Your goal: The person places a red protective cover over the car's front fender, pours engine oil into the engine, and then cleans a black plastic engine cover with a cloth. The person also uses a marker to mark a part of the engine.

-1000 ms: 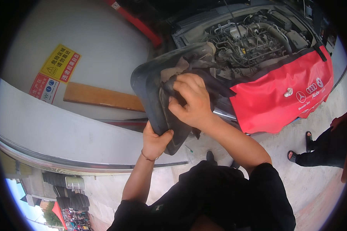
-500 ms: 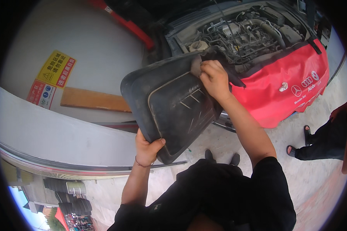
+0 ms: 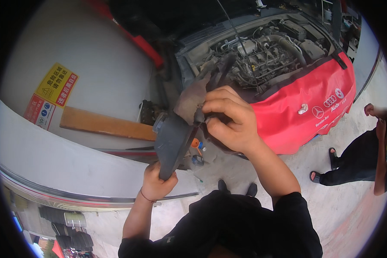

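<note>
- One dark panel (image 3: 173,139), held edge-on by two hands.
- Left hand (image 3: 158,184) grips its bottom; right hand (image 3: 230,118) pinches its top.
- One red cover (image 3: 307,105) lies beside one engine (image 3: 262,51).

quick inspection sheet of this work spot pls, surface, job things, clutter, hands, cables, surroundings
surface: grey concrete floor, stained.
job's things: dark dusty floor mat, seen edge-on, held up in front of the open engine bay.
clutter: small orange and blue items on the floor by the car; wooden plank against the wall.
grippers: left hand has its grip on the mat's lower edge; right hand pinches its upper edge.
cables: hoses in the engine bay; nothing loose seen.
surroundings: red fender cover on the car, another person standing at right, tyres stacked lower left.
</note>
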Available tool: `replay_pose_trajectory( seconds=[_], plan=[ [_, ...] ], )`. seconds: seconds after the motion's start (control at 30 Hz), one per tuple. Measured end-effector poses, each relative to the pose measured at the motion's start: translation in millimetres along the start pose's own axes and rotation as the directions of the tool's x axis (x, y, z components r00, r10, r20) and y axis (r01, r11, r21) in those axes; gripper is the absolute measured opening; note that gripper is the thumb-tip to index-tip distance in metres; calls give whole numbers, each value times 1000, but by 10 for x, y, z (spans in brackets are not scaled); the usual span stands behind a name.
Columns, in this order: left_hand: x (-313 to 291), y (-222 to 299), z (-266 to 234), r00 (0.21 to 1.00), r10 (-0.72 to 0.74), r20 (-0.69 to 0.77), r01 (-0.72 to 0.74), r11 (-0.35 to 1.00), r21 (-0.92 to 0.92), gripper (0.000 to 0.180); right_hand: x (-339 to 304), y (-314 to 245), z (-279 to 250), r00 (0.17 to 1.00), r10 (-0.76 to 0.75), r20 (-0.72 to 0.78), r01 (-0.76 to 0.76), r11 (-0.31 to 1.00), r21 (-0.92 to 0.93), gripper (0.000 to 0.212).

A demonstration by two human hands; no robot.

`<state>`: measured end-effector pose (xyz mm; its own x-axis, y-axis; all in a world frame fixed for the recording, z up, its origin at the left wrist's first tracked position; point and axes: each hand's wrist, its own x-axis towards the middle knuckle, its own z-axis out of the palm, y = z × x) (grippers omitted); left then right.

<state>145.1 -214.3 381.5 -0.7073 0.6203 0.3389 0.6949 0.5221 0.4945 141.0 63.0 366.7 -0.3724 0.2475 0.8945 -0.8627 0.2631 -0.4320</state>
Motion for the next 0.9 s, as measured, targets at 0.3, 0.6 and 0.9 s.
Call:
replay_pose_trajectory(
  seconds=[0.3,0.6,0.9],
  plan=[
    [-259,-120,-185,979,-177,97,189,972,-141,20,-319,1755,-141,673,739,-30,-695,646,316,29],
    [75,-759,-20,943,-312,115,322,943,-81,24,-153,837,913,979,194,-62,-183,971,156,25],
    [485,-1405,-265,932,-267,245,301,947,-109,22,-350,1599,191,290,871,-397,-622,487,614,29]
  ],
)
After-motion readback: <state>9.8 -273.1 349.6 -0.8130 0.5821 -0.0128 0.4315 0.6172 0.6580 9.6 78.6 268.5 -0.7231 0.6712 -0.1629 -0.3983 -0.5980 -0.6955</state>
